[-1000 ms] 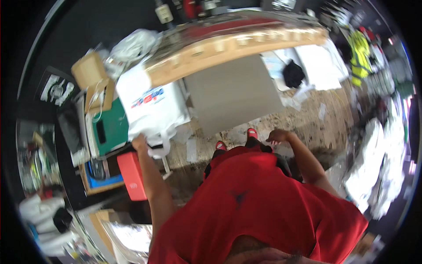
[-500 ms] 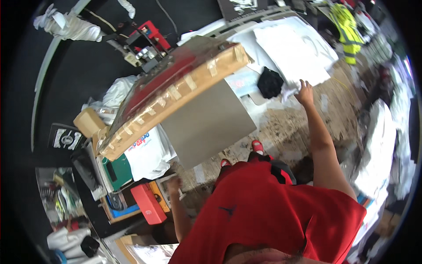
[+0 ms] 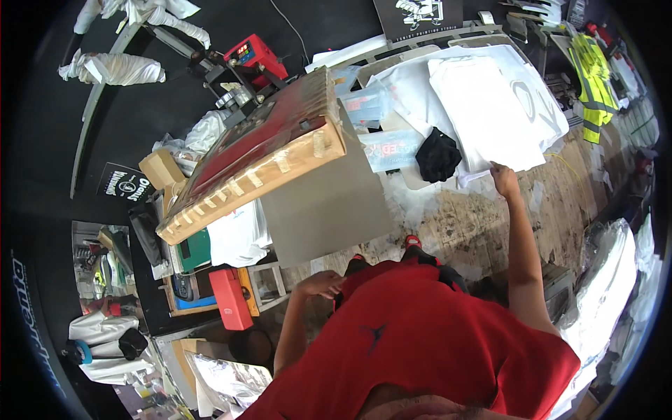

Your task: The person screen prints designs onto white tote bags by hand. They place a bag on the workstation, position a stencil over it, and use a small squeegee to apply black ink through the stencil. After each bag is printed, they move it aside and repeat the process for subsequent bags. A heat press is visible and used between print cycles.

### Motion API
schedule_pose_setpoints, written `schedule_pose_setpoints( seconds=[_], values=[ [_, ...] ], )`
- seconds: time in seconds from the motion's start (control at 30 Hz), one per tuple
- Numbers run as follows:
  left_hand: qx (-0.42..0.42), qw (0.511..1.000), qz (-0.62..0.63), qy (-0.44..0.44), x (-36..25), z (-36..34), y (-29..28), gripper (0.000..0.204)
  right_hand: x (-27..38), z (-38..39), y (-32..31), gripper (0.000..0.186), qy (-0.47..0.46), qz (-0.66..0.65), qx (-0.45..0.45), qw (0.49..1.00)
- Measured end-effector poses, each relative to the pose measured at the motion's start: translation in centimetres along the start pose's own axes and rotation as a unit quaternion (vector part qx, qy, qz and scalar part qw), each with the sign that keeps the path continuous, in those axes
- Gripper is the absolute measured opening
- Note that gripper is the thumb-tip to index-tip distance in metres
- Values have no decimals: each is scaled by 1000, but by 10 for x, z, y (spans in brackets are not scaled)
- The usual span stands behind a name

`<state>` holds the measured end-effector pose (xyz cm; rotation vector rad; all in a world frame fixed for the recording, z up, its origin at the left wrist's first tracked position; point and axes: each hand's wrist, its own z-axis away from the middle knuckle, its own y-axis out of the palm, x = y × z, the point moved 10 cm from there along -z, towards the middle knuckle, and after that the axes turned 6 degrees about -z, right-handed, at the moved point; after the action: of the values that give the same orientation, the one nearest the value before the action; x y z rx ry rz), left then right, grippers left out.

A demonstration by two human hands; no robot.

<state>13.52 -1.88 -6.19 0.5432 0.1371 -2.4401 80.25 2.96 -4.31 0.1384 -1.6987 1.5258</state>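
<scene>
My right hand (image 3: pixel 502 178) reaches forward to the near edge of a pile of white sheets (image 3: pixel 490 112) on a table, fingers pinching a corner of the white material. A crumpled black cloth (image 3: pixel 438 155) lies just left of that hand. My left hand (image 3: pixel 320 283) hangs by my hip against my red shirt, fingers loosely curled, holding nothing. In front of me stands a heat press with a red platen and a wooden edge (image 3: pixel 259 168), and a grey board (image 3: pixel 323 203) sticks out under it.
A red control box (image 3: pixel 253 54) sits behind the press. A red box (image 3: pixel 229 298) and green mat (image 3: pixel 193 249) lie on a low shelf at left. A yellow vest (image 3: pixel 592 77) hangs far right. Plastic bags (image 3: pixel 609 294) pile at right on a wooden floor.
My right arm has stretched further to the white sheets and now pinches their edge. My left hand has come back from the shelf to my hip. The view swung right.
</scene>
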Motion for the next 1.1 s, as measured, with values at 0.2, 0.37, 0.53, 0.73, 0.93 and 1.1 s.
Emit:
schedule_pose_setpoints(
  seconds=[0.2, 0.37, 0.53, 0.73, 0.93, 1.1],
  values=[
    [80, 954, -227, 180, -144, -24, 51, 38, -8, 5, -47, 35, 91, 20, -107, 990],
    [19, 904, -271, 331, -239, -48, 81, 34, 20, 35, -114, 33, 62, -62, -271, 959],
    [54, 883, -114, 451, -317, -13, 131, 43, 200, 135, -152, 21, -77, -178, -174, 966],
    [137, 922, 170, 319, -315, 2, 119, 57, 330, 233, -2, 27, -290, -231, 100, 923],
    [-136, 925, -163, 317, -217, -20, 20, 42, 347, 268, 93, 27, -233, -279, 303, 881],
    [-207, 929, 146, 269, -105, 9, -67, 54, 199, 191, 131, 43, 59, -221, 35, 973]
  ],
)
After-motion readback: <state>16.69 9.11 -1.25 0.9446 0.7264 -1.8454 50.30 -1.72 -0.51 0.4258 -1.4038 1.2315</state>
